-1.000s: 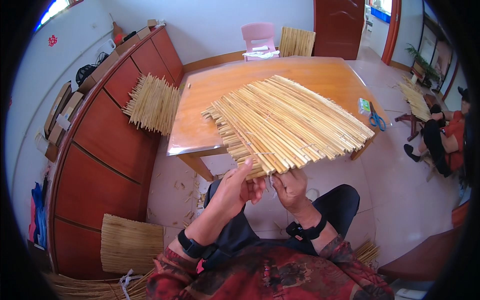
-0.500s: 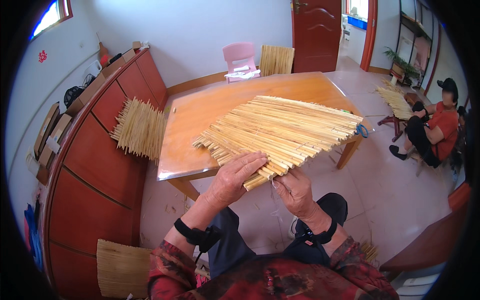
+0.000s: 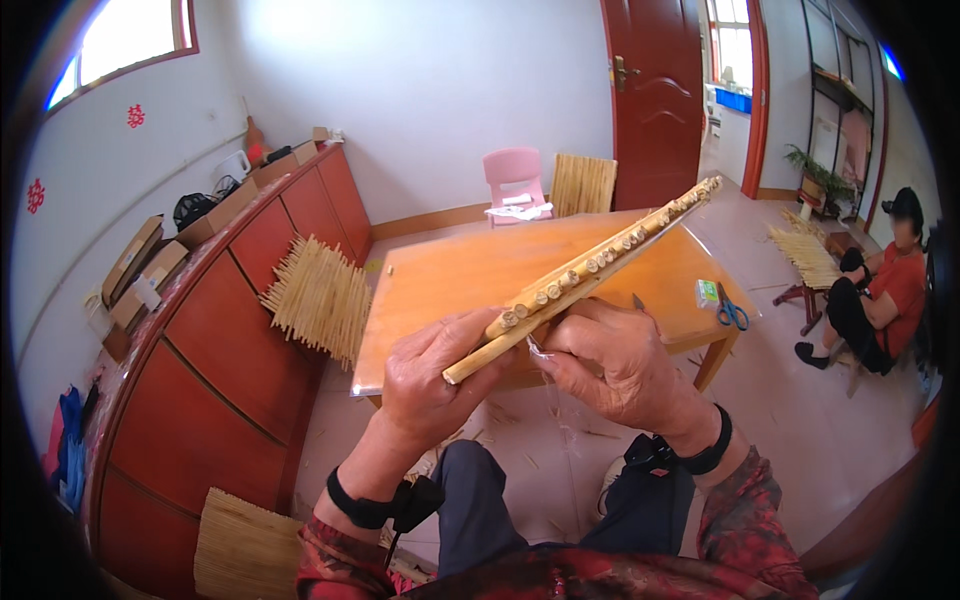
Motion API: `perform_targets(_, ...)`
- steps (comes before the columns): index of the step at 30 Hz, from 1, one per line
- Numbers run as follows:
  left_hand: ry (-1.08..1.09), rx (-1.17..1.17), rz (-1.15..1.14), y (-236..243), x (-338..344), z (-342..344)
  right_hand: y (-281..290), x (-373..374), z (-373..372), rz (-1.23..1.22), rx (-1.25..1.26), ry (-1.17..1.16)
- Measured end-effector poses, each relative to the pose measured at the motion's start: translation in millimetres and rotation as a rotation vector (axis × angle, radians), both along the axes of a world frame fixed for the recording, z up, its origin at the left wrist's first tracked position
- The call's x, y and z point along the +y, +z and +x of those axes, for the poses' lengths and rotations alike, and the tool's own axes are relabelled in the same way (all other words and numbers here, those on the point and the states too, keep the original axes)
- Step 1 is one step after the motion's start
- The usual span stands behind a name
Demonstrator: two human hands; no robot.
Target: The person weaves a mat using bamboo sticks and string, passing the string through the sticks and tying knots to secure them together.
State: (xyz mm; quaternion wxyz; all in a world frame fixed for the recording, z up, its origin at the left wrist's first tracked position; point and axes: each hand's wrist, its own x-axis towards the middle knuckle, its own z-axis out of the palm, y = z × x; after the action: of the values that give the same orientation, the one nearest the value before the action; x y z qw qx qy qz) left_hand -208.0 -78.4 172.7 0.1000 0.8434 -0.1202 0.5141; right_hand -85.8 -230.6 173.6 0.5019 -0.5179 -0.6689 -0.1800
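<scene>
A reed mat is raised nearly edge-on above the wooden table, its round cut stalk ends lined up diagonally. My left hand grips its lower left end, fingers wrapped round it. My right hand is closed beneath the mat, pinching a thin white string at the stalks; its other fingers are curled and partly hidden. Blue-handled scissors and a small pale box with green lie at the table's right end.
Red cabinets line the left, with a reed bundle against them. A pink chair and another mat stand behind the table. A seated co-worker in red is at right beside more reeds. Scraps litter the floor.
The mat has tipped up from lying broad face upward to nearly edge-on, uncovering more tabletop. My hands have moved up with it, and the view has tilted upward.
</scene>
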Motion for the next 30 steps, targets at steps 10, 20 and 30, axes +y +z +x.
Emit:
perform_targets(10, 0.394, -0.093, -0.052, 52, -43, -93, 62, -1, -49, -0.149, 0.102, 0.379)
perform_targets(20, 0.401, 0.069, -0.252, 86, -91, -156, 67, -9, -91, -0.290, 0.398, 0.671)
perform_targets(30, 0.068, 0.398, -0.015, 2, -45, -75, -31, -55, -64, -0.443, 0.511, 0.189)
